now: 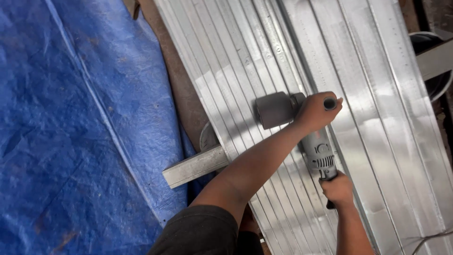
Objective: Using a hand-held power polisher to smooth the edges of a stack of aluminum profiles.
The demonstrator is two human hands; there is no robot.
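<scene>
— left hand [315, 111] is wrapped tight round the side handle [330, 103] of the grinder [302, 127], and my right hand [337, 188] is closed on the rear grip lower down.

— why both hands?

— as i judge it, one steers from the side and the other steadies the tail. the grinder rests on the metal sections [264, 61] about midway across the stack, its drum [273, 109] pointing toward the brown edge on the left.

— and how do the sections lie?

— long pale pieces side by side, running away from me, touching along their edges. a crossbar [196, 166] pokes out beneath them, so i take it they are propped up off the ground.

— what's the blue on the left?

— a tarp [80, 123], creased and dusty, spread just beside the stack; a brown strip shows between the two.

— anything to the right?

— another bar [435, 59] crosses the top corner, with a round rim [427, 37] behind it, too cut off to tell more.
</scene>
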